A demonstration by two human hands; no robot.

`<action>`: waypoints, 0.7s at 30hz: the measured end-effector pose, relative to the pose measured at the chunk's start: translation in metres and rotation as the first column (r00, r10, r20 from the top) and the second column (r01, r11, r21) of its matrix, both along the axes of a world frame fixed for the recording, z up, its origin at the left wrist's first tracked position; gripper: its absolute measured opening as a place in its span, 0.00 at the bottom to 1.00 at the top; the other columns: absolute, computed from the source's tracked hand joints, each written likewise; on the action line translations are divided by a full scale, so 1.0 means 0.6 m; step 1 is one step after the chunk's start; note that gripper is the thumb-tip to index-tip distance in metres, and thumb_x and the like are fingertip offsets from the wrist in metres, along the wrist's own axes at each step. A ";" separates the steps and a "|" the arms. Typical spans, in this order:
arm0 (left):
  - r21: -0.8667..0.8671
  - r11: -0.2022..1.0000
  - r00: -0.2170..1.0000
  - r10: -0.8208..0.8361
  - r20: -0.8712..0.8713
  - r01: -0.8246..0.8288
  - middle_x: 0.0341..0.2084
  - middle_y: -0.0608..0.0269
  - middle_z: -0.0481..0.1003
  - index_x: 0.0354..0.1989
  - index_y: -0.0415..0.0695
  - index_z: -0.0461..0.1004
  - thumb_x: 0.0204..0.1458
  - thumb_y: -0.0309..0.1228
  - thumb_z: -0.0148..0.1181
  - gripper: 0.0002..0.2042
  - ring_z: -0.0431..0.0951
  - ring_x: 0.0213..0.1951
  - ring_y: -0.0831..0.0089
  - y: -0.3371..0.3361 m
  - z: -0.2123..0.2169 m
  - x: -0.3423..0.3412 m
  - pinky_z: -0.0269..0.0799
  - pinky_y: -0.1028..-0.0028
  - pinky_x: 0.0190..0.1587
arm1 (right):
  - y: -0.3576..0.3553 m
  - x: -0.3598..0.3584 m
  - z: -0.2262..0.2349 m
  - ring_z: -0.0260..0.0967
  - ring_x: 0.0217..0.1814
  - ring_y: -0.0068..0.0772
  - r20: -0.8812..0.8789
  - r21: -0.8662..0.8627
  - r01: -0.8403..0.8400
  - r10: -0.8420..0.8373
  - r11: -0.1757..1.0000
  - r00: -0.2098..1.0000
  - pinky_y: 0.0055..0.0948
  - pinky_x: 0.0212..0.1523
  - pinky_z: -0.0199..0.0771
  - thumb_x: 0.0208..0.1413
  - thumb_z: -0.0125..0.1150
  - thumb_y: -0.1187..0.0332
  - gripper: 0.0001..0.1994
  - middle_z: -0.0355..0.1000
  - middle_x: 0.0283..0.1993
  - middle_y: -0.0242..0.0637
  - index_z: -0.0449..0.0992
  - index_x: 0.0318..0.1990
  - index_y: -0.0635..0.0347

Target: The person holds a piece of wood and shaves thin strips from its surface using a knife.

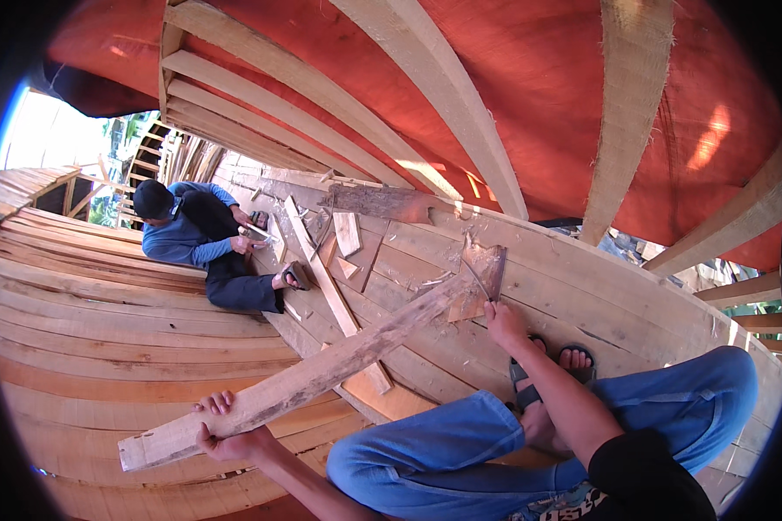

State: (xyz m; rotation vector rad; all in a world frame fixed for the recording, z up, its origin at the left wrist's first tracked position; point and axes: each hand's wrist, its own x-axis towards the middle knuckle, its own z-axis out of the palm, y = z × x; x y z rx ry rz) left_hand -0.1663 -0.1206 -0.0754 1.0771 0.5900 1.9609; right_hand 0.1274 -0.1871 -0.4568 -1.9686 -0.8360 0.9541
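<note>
A long rough wooden plank (313, 369) slants across in front of me, its near end at the lower left and its far end by a small board. My left hand (235, 441) grips it near the lower left end, fingers over the top edge and thumb on the near side. In my right hand (504, 325) is a thin dark blade-like tool (476, 280), pointing away beside the plank's far end; its exact kind is unclear. Below that far end lies the small board (488, 265), with bark-brown patches and shavings around it.
Across the deck a co-worker (204, 234) in a blue top sits working on a piece of wood. A long thin plank (330, 282), offcuts (347, 233) and shavings lie between us. Curved ribs (630, 104) rise before a red tarp (539, 78). My sandalled feet (552, 369) are close by.
</note>
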 end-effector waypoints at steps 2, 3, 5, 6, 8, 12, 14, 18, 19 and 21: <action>0.048 0.998 0.998 -0.035 -0.053 0.038 0.24 0.63 0.59 0.37 0.43 0.62 0.47 0.36 0.51 0.13 0.61 0.27 0.72 -0.003 -0.001 0.011 0.61 0.71 0.36 | 0.010 -0.007 0.018 0.71 0.37 0.66 -0.017 0.021 -0.066 0.066 0.998 0.998 0.55 0.39 0.69 0.65 0.44 0.55 0.21 0.73 0.32 0.61 0.71 0.37 0.69; 0.072 0.997 0.996 -0.027 -0.084 0.033 0.25 0.63 0.60 0.38 0.43 0.62 0.46 0.36 0.51 0.14 0.61 0.27 0.72 -0.015 0.001 0.005 0.61 0.71 0.36 | 0.000 -0.020 0.071 0.72 0.38 0.66 -0.035 0.064 -0.150 0.152 0.987 0.988 0.55 0.40 0.70 0.65 0.44 0.54 0.22 0.73 0.32 0.63 0.71 0.37 0.70; 0.094 0.993 0.995 -0.067 -0.080 0.074 0.25 0.63 0.60 0.39 0.43 0.61 0.46 0.36 0.52 0.15 0.61 0.27 0.72 -0.023 0.006 0.012 0.60 0.71 0.37 | -0.014 -0.032 0.173 0.72 0.38 0.66 -0.068 0.111 -0.272 0.280 0.956 0.957 0.56 0.41 0.70 0.65 0.43 0.53 0.23 0.73 0.32 0.64 0.71 0.37 0.71; 0.106 0.989 0.992 -0.094 -0.079 0.103 0.25 0.64 0.59 0.40 0.43 0.61 0.45 0.35 0.52 0.15 0.61 0.27 0.73 -0.025 0.009 0.018 0.60 0.71 0.37 | -0.009 -0.042 0.222 0.72 0.38 0.67 -0.090 0.126 -0.323 0.335 0.938 0.938 0.56 0.40 0.70 0.65 0.43 0.53 0.23 0.73 0.31 0.64 0.71 0.38 0.71; 0.139 0.978 0.983 -0.135 -0.128 0.152 0.25 0.64 0.59 0.40 0.43 0.61 0.43 0.35 0.54 0.17 0.61 0.27 0.73 -0.034 0.015 0.028 0.60 0.72 0.36 | -0.011 -0.063 0.315 0.72 0.37 0.67 -0.086 0.202 -0.497 0.521 0.844 0.849 0.57 0.39 0.71 0.66 0.43 0.54 0.22 0.73 0.30 0.64 0.68 0.40 0.71; 0.197 0.935 0.950 -0.266 -0.165 0.296 0.25 0.63 0.58 0.40 0.43 0.60 0.40 0.34 0.56 0.19 0.60 0.28 0.73 -0.037 0.019 0.035 0.59 0.71 0.37 | -0.038 -0.074 0.407 0.73 0.35 0.66 -0.019 0.284 -0.559 0.588 0.779 0.809 0.58 0.37 0.71 0.66 0.41 0.55 0.21 0.73 0.28 0.63 0.65 0.43 0.70; 0.206 0.928 0.945 -0.277 -0.175 0.310 0.25 0.64 0.58 0.40 0.43 0.59 0.38 0.33 0.58 0.20 0.60 0.27 0.73 -0.040 0.021 0.039 0.59 0.72 0.37 | -0.034 -0.063 0.410 0.73 0.34 0.66 0.039 0.206 -0.538 0.542 0.817 0.839 0.58 0.36 0.71 0.66 0.41 0.55 0.20 0.73 0.27 0.62 0.64 0.44 0.69; 0.233 0.906 0.930 -0.314 -0.191 0.354 0.24 0.65 0.58 0.38 0.44 0.58 0.35 0.32 0.60 0.21 0.60 0.26 0.74 -0.044 0.026 0.045 0.59 0.73 0.35 | -0.043 -0.066 0.404 0.73 0.32 0.65 0.061 0.265 -0.522 0.526 0.811 0.848 0.57 0.35 0.73 0.66 0.41 0.55 0.20 0.74 0.27 0.60 0.65 0.43 0.68; 0.235 0.905 0.930 -0.315 -0.188 0.354 0.23 0.66 0.58 0.37 0.44 0.58 0.34 0.32 0.60 0.21 0.59 0.25 0.74 -0.045 0.029 0.048 0.59 0.73 0.34 | -0.055 -0.079 0.421 0.74 0.32 0.65 0.054 0.312 -0.540 0.553 0.782 0.832 0.56 0.35 0.73 0.66 0.41 0.55 0.20 0.74 0.27 0.59 0.65 0.43 0.68; 0.227 0.910 0.933 -0.308 -0.187 0.346 0.23 0.66 0.57 0.36 0.45 0.58 0.33 0.33 0.60 0.21 0.59 0.24 0.75 -0.055 0.030 0.047 0.59 0.74 0.33 | -0.061 -0.082 0.431 0.74 0.32 0.65 0.063 0.282 -0.550 0.556 0.786 0.828 0.56 0.35 0.73 0.66 0.41 0.54 0.20 0.74 0.27 0.59 0.66 0.42 0.68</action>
